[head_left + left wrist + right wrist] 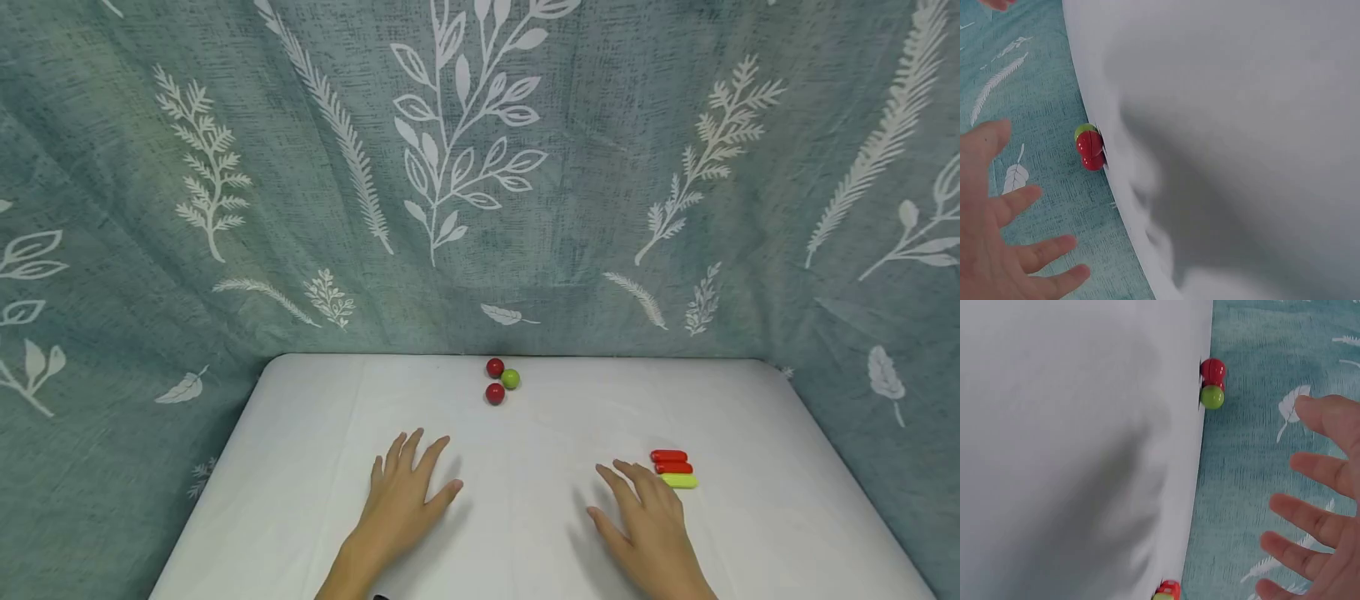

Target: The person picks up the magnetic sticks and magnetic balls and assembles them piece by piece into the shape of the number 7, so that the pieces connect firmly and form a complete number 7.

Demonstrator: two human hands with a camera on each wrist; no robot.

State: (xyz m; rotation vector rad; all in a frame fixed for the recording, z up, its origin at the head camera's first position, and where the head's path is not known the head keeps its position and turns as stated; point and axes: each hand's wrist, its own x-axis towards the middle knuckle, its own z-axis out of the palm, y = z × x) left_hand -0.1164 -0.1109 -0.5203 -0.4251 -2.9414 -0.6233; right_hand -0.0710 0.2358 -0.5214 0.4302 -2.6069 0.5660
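My left hand [401, 504] hovers above the white table with its fingers spread, holding nothing. On the other side, my right hand [651, 527] also hangs over the table, fingers apart and loosely bent, nothing in it. Just beyond the right hand lie two red sticks [669, 456] and a yellow-green stick [679, 481], side by side. Two shiny red balls [495, 393] and a green ball [511, 379] sit close together near the table's back edge. The right wrist view shows the green ball [1212, 397] beside the red ones, with the sticks partly cut off at the bottom.
A white cloth or sheet covers the table [525, 533], and both hands cast shadows on it. Behind and beside the table hangs a blue-green curtain [577, 208] with white leaf prints.
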